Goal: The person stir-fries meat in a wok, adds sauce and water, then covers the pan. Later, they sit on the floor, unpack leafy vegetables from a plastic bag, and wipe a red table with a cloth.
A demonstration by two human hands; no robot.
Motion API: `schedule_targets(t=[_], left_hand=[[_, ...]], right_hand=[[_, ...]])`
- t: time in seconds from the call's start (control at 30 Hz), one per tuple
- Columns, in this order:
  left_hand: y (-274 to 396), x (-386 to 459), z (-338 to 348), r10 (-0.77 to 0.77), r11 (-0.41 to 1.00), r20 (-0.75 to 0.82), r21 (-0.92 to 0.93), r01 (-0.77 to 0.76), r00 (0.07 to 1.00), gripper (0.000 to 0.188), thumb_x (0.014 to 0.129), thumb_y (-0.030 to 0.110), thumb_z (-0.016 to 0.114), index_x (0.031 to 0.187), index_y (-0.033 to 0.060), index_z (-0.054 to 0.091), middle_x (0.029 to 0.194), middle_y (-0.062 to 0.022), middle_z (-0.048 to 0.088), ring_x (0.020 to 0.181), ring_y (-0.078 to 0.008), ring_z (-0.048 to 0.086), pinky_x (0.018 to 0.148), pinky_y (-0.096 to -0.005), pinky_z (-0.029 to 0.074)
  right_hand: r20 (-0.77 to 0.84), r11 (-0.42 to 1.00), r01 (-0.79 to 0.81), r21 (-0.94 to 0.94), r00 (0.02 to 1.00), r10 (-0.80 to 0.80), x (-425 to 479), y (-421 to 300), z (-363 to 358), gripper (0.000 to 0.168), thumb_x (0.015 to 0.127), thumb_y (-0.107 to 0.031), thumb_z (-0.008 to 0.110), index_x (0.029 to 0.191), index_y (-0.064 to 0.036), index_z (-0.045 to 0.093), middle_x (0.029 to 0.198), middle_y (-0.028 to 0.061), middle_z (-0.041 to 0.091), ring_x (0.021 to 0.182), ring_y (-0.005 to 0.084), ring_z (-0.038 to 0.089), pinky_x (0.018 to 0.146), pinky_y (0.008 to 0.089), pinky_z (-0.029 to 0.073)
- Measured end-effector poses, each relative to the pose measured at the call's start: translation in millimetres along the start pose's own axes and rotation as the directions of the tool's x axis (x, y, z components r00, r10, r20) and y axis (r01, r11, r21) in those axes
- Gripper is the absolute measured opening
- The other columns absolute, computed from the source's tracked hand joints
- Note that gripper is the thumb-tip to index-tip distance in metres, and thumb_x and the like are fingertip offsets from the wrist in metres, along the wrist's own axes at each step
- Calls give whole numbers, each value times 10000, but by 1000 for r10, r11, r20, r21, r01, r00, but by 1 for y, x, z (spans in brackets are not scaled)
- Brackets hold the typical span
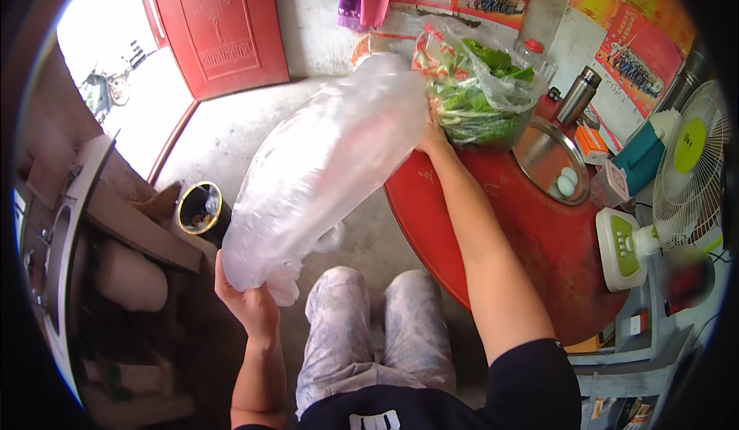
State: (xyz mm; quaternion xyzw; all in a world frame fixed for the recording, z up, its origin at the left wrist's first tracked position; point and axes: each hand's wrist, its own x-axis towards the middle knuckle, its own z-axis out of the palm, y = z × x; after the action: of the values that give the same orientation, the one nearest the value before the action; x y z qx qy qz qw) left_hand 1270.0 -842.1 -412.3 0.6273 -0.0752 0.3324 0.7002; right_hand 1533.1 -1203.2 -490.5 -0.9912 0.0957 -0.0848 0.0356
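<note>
A large, puffed-out translucent plastic bag (329,170) stretches slantwise in front of me, over the floor. My left hand (251,303) grips its lower left end. My right hand (432,132) reaches to the bag's upper right end, beside a clear plastic bag of leafy green vegetables (485,101) on the red round table (508,239). The puffed bag and the wrist hide most of the right fingers, so whether they hold the bag's edge or touch the vegetable bag does not show.
On the table are a round metal tray (540,158) with eggs (566,184), a steel thermos (579,95), an orange box (590,144) and a white-and-green electric fan (626,248). A black bin (200,207) stands on the floor at left, near a sink cabinet (138,222). A red door (222,31) stands open.
</note>
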Motion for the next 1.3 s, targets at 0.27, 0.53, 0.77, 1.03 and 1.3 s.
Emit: schedule_targets(t=[0.27, 0.53, 0.77, 1.03, 1.3], left_hand=[[5, 18, -20, -131, 989, -226, -103, 110, 965, 194, 784, 20, 582, 972, -21, 561, 875, -41, 591, 765, -112, 545, 707, -236, 423], [-2, 7, -20, -86, 996, -174, -39, 80, 981, 269, 796, -23, 566, 1063, -39, 534, 1003, -89, 602, 888, -150, 575, 795, -257, 442], [7, -7, 8, 177, 984, 46, 28, -178, 983, 377, 760, 94, 653, 1080, -57, 523, 998, -132, 609, 811, -176, 584, 726, -276, 461], [46, -78, 79, 431, 731, 739, 50, -681, 517, 173, 666, 89, 620, 654, 94, 447, 1115, -65, 624, 654, -133, 566, 514, -218, 451], [64, -141, 93, 206, 837, 955, -59, -544, 213, 393, 662, 249, 710, 967, 49, 561, 1353, -119, 407, 902, -167, 553, 663, -251, 486]], right_hand=[[47, 836, 545, 54, 835, -548, -103, 1, -57, 578, 919, -419, 365, 1368, -56, 327, 1444, 147, 270, 1346, 257, 236, 1100, 428, 166], [177, 804, 567, 180, 785, -594, -185, 29, -94, 615, 924, -377, 374, 1393, -6, 230, 1468, 154, 196, 1370, 250, 168, 1121, 388, 124], [-143, 904, 394, 169, 917, -373, -78, 50, -38, 582, 915, -386, 406, 1351, -8, 325, 1435, 194, 253, 1346, 302, 213, 1101, 397, 177], [-74, 813, 576, 80, 817, -572, -291, 84, -77, 298, 845, -126, 511, 1114, -1, 536, 1237, 194, 458, 1150, 315, 434, 957, 424, 340], [-330, 861, -132, 491, 887, 324, -449, 176, -180, 128, 771, 67, 557, 887, 27, 593, 897, 85, 543, 796, 221, 560, 784, 292, 448]])
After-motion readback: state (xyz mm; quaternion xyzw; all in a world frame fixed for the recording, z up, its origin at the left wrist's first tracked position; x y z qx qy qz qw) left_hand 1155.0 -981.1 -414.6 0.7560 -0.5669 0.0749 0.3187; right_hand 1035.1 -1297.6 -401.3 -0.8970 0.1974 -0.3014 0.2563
